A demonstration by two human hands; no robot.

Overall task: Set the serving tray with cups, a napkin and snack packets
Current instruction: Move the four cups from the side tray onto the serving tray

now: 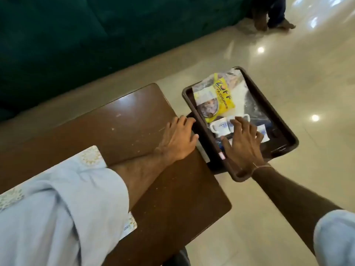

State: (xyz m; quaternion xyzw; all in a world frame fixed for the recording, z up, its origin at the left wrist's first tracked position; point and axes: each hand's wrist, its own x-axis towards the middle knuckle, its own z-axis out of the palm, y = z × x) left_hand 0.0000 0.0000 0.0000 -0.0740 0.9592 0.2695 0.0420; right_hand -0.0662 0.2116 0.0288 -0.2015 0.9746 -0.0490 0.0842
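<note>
A dark brown serving tray (280,120) sits to the right of the wooden table (119,120), its far end out over the floor. In it lie a yellow snack packet (221,100), a clear packet (247,96) and white cups (219,126) with blue print. My right hand (244,143) is spread, fingers apart, over the cups inside the tray; whether it grips one I cannot tell. My left hand (178,139) rests flat at the table's right edge, fingertips by the tray's rim, holding nothing.
A patterned white mat (90,156) lies on the table under my left sleeve. Behind the table stands a dark green sofa (76,45). Glossy tiled floor (288,208) surrounds the tray. A person's legs (272,14) stand at the top right.
</note>
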